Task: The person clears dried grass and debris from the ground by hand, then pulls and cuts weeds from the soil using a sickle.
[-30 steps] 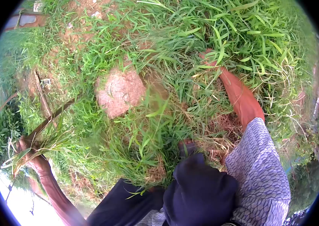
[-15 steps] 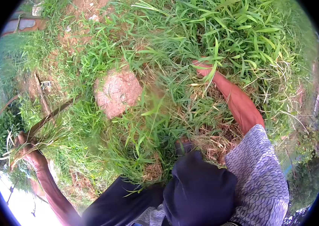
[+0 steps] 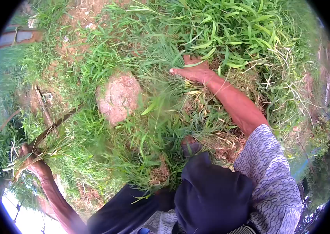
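A person in a patterned sleeve [image 3: 270,171] and dark trousers [image 3: 213,191] reaches into thick green grass [image 3: 227,31], arms spread wide to either side of the view. The right hand [image 3: 196,71] sits at the near edge of the tallest growth, its thumb held well apart from the fingers and pointing left; the fingertips are partly lost among the leaves, and whether they touch any stems firmly cannot be told. Far off at the left edge, the left hand [image 3: 34,163] is clamped around a long dark blade [image 3: 57,123] and a loose bundle of cut stalks [image 3: 55,152], whose ends stick out on both sides of the fist. The blade slants up and away from the fist, its far end among low grass near the left edge of a pale stone [image 3: 119,97] but apart from it. The stone lies between the two hands, with low growth bordering it and a broad stretch of grass separating it from the right hand. A stick [image 3: 44,105] lies just beyond the blade. Bare soil [image 3: 77,17] opens at the upper left, past the stone. Nearer the body, a foot [image 3: 188,147] shows beside the knee, and dry grass [image 3: 227,150] lies between it and the sleeve.
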`<state>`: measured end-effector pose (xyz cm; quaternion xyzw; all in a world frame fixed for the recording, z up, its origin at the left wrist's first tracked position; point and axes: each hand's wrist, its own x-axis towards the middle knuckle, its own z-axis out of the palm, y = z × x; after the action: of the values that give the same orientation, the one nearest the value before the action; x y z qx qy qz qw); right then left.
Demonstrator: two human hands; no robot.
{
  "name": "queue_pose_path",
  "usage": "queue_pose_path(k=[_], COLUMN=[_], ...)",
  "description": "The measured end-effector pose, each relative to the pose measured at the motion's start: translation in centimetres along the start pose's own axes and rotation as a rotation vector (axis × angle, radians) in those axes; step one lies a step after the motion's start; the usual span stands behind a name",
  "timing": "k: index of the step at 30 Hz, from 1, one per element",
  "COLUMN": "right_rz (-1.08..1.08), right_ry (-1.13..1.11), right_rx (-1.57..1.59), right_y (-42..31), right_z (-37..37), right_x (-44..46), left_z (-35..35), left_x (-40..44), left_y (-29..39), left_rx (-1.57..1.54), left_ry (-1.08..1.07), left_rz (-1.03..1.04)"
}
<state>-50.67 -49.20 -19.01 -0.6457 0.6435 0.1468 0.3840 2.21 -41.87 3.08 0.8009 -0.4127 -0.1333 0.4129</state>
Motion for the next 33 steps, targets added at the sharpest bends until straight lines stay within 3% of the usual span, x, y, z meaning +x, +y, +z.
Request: queue_pose_path(k=[3, 5, 8, 9, 10, 13, 18, 20, 21, 24, 26, 27, 30, 32, 33], right_rz=[0.158, 0.008, -0.028, -0.156, -0.126, -0.099, -0.104, -0.128, -0.435, -0.236, 0.052, 0.075, 0.179, -0.003, 0.019], right_ry=[-0.158, -0.193, -0.137, 0.134, 0.036, 0.164, 0.076, 0.007, -0.019, -0.421, -0.139, -0.139, -0.141, -0.247, -0.237], right_rx=[-0.035, -0.213, -0.226, -0.176, -0.121, 0.027, 0.387, 0.299, -0.051, 1.252, 0.051, 0.052, 0.234, 0.139, 0.147], right_y=[-4.4, -5.7, -3.5, -0.7, 0.1, 3.4, 5.2, 4.8, 6.6, 10.6, 8.1, 9.0, 13.1, 14.6, 16.1], right_z=[1.4, 1.6, 2.5, 5.4, 5.0, 5.8, 7.1, 4.6, 5.1, 6.0, 3.1, 3.8, 5.5, 6.2, 7.5], right_x=[-0.4, -1.9, 0.7, 2.1, 3.0, 4.7, 2.6, 0.2, -0.1, -5.2, -11.0, -13.0, -18.8, -22.7, -25.6], left_z=[0.0, -1.0, 0.0, -0.8, -1.2, -0.7, 0.0, 0.4, 0.8, 1.3, 0.5, 2.4, 3.2, 5.0, 5.7], left_x=[0.0, 0.3, -0.2, 0.3, 0.6, 0.9, 0.9, 1.2, 1.3, 2.8, 5.1, 4.2, 7.8, 9.2, 10.4], left_y=[-0.2, -1.4, -0.2, -0.9, -1.3, -1.1, -0.3, 0.1, 0.4, 0.1, -2.0, 1.5, 0.9, 2.4, 2.2], left_rx=[-0.018, -0.023, -0.029, -0.047, -0.069, -0.064, -0.058, -0.083, -0.095, -0.001, 0.315, 0.086, 0.171, 0.210, 0.189], left_ry=[0.007, 0.034, 0.123, 0.028, -0.067, -0.019, -0.029, -0.068, -0.029, -0.001, -0.072, -0.065, -0.121, -0.103, -0.143], left_rz=[-0.004, -0.050, -0.075, -0.077, -0.076, -0.115, -0.064, -0.056, -0.070, -0.085, 0.271, -0.081, -0.049, -0.099, -0.072])
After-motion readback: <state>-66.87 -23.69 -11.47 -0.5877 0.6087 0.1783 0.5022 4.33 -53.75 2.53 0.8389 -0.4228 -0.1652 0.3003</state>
